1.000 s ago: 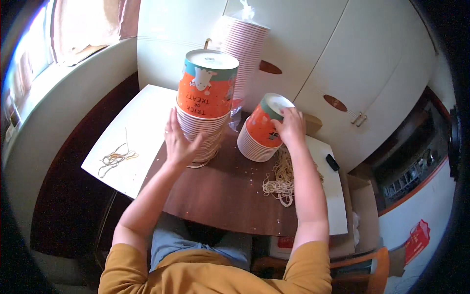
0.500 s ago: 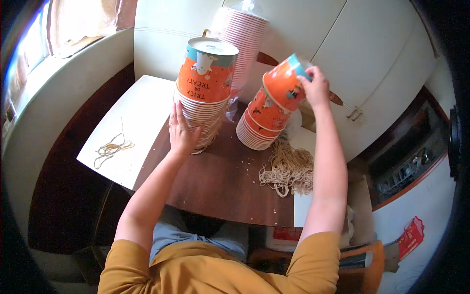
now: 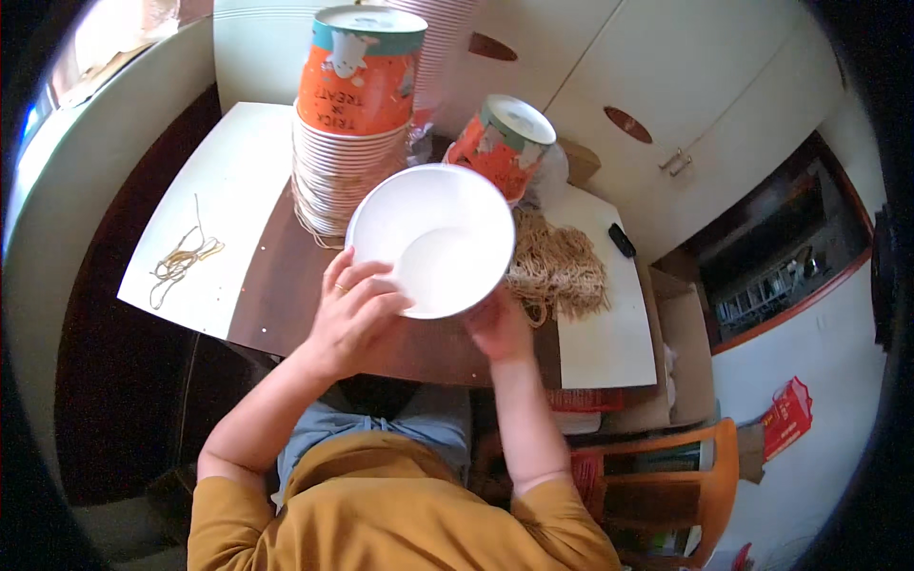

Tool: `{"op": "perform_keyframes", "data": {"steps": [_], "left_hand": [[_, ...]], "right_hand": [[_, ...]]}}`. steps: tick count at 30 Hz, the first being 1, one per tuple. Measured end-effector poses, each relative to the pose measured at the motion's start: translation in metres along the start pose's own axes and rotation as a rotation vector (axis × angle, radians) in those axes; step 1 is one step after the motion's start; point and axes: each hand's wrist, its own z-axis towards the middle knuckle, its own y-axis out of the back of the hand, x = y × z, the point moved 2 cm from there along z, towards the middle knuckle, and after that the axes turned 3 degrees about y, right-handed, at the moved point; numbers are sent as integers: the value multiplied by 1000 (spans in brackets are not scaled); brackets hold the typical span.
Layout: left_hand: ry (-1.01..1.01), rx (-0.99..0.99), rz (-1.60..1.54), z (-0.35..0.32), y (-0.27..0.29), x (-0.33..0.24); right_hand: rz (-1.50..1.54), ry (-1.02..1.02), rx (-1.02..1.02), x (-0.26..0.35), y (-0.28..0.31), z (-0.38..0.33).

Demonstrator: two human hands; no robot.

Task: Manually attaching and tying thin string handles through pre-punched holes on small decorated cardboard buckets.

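Observation:
A paper bucket [image 3: 447,205] hangs over the middle of the table, its white inside facing me. The fingers of my left hand [image 3: 354,314] are at the left of its rim, slightly smeared by motion. My right hand [image 3: 503,328] holds the bucket's lower right side; its fingertips are partly hidden behind it. Beyond the bucket on the left stands a tall stack of upside-down orange and teal buckets [image 3: 357,86], with string around its lower rims. A shorter upside-down bucket stack [image 3: 500,152] stands behind on the right, its lower part hidden.
A thick bundle of beige string [image 3: 566,271] lies at the table's right. Loose strings [image 3: 186,262] lie on the white left end. A tall stack of pale pink-rimmed cups [image 3: 443,29] stands behind. A small black object [image 3: 622,240] rests at the right; an orange chair [image 3: 719,495] stands nearby.
My right hand has lifted the top bucket off the shorter stack and brought it nearer, turned opening toward me. My left hand has left the tall stack for this bucket's rim. The view has shifted.

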Motion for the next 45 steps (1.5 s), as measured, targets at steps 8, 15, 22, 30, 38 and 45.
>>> {"op": "perform_keyframes", "data": {"steps": [8, 15, 22, 30, 38, 45], "left_hand": [[-15, 287, 138, -15, 19, -28], [17, 297, 126, 0, 22, -45], [256, 171, -332, 42, 44, -11], [309, 278, -523, 116, -1, -21], [289, 177, -284, 104, -33, -41], [257, 200, -353, 100, -40, -35]], "right_hand": [[-1886, 409, -267, 79, 27, 46], [-2158, 31, -261, 65, 31, 120], [-1023, 309, 315, 130, -78, 61], [-910, 351, 421, 143, -161, 6], [-645, 327, 360, 121, -161, -9], [-567, 352, 322, 121, -156, -20]]}}
